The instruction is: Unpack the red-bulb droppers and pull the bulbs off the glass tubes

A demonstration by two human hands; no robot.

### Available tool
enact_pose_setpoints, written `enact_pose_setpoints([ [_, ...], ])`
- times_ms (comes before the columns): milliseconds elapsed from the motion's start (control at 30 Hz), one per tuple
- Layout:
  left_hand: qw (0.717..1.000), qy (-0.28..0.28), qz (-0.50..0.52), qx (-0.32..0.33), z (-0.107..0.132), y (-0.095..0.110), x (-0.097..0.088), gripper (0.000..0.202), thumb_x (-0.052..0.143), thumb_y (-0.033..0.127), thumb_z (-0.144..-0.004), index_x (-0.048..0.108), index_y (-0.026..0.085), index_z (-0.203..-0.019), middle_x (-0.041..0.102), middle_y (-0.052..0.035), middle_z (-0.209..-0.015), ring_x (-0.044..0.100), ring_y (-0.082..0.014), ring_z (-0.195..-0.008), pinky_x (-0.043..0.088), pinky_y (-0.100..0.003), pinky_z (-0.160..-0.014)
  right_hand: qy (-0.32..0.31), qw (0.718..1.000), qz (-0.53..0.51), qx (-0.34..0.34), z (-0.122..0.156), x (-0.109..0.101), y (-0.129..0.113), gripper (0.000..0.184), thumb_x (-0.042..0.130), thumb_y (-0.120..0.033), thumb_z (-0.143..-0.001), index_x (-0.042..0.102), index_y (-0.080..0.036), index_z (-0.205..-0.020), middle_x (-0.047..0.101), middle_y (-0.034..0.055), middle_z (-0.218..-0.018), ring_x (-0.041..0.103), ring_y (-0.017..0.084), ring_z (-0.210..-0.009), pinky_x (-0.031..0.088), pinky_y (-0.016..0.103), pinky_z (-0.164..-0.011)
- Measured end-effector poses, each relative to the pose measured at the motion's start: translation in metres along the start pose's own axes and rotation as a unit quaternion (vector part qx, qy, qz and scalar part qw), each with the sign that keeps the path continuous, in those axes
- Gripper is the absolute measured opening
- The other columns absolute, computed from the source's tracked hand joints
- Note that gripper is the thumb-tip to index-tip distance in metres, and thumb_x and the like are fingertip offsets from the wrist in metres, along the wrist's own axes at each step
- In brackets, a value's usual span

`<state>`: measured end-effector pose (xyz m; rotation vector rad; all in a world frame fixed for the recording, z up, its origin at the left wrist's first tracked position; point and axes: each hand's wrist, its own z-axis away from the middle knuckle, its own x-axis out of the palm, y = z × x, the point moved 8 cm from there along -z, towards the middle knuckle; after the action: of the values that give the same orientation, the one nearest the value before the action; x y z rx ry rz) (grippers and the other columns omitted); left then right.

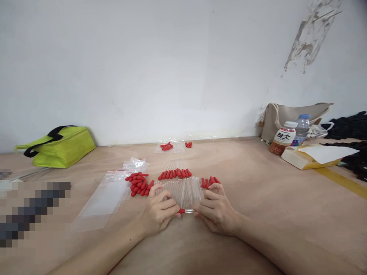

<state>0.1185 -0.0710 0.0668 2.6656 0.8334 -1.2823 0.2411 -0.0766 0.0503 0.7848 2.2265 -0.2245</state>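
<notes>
My left hand [162, 210] is closed on a red rubber dropper bulb [182, 211], whose open end faces right. My right hand [218, 210] pinches a clear glass dropper tube [189, 211]. Bulb and tube meet between my fingertips; how deep the tube sits in the bulb I cannot tell. Just beyond my hands lies a row of clear tubes [180, 191], side by side. Left of them is a pile of loose red bulbs [139, 183]. Behind the row, several droppers with red bulbs fitted [174, 173] fan out, and more red bulbs [209, 182] lie near my right hand.
Clear plastic bags [103, 198] lie flat at the left. Further back, more red bulbs [166, 146] rest on clear plastic. A lime-green bag [65, 147] stands back left. Back right are a drink bottle [283, 138], a water bottle [302, 128], a grey bag [271, 122] and an open box [298, 158].
</notes>
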Motion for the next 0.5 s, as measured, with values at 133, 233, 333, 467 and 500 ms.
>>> enact_pose_setpoints([
  [133, 1.0, 0.003, -0.001, 0.013, -0.002, 0.007, 0.0, 0.015, 0.049, 0.022, -0.084, 0.06, 0.022, -0.073, 0.061, 0.0049, -0.057, 0.051, -0.0117, -0.064, 0.026, -0.04, -0.088, 0.0, 1.0, -0.002, -0.002, 0.0, -0.001, -0.002, 0.017, 0.046, -0.025, -0.085, 0.058, -0.021, -0.074, 0.051, -0.0035, -0.053, 0.04, 0.011, -0.061, 0.024, 0.034, -0.079],
  [233, 0.999, 0.006, -0.017, 0.028, 0.0, 0.006, -0.001, 0.013, 0.05, 0.021, -0.084, 0.059, 0.022, -0.075, 0.062, 0.0054, -0.058, 0.052, -0.0116, -0.063, 0.027, -0.039, -0.086, 0.007, 1.0, -0.014, -0.007, 0.001, -0.005, -0.002, 0.015, 0.047, -0.025, -0.084, 0.059, -0.021, -0.076, 0.052, -0.0037, -0.053, 0.04, 0.011, -0.061, 0.024, 0.034, -0.08],
  [333, 0.998, 0.011, -0.06, 0.033, 0.005, -0.014, -0.011, 0.013, 0.05, 0.017, -0.084, 0.06, 0.024, -0.078, 0.064, 0.005, -0.065, 0.055, -0.0129, -0.07, 0.029, -0.038, -0.084, 0.019, 0.999, -0.024, 0.009, 0.004, -0.009, 0.008, 0.018, 0.046, -0.026, -0.084, 0.061, -0.021, -0.074, 0.052, -0.0032, -0.053, 0.041, 0.011, -0.061, 0.024, 0.034, -0.08],
  [467, 0.983, 0.035, -0.099, -0.152, 0.013, -0.086, -0.041, 0.017, 0.044, 0.022, -0.086, 0.061, 0.024, -0.087, 0.06, -0.0007, -0.08, 0.055, -0.015, -0.075, 0.039, -0.031, -0.072, 0.062, 0.991, -0.003, 0.122, 0.01, -0.017, 0.045, 0.021, 0.045, -0.026, -0.086, 0.066, -0.022, -0.082, 0.059, -0.0014, -0.058, 0.047, 0.011, -0.061, 0.026, 0.031, -0.076],
  [500, 0.976, 0.033, -0.089, -0.197, 0.015, -0.102, -0.046, 0.019, 0.042, 0.025, -0.087, 0.061, 0.023, -0.091, 0.058, -0.0024, -0.083, 0.054, -0.0148, -0.074, 0.041, -0.029, -0.068, 0.074, 0.985, -0.005, 0.154, 0.01, -0.018, 0.053, 0.02, 0.046, -0.027, -0.086, 0.066, -0.023, -0.086, 0.061, -0.0012, -0.061, 0.049, 0.01, -0.06, 0.026, 0.03, -0.074],
])
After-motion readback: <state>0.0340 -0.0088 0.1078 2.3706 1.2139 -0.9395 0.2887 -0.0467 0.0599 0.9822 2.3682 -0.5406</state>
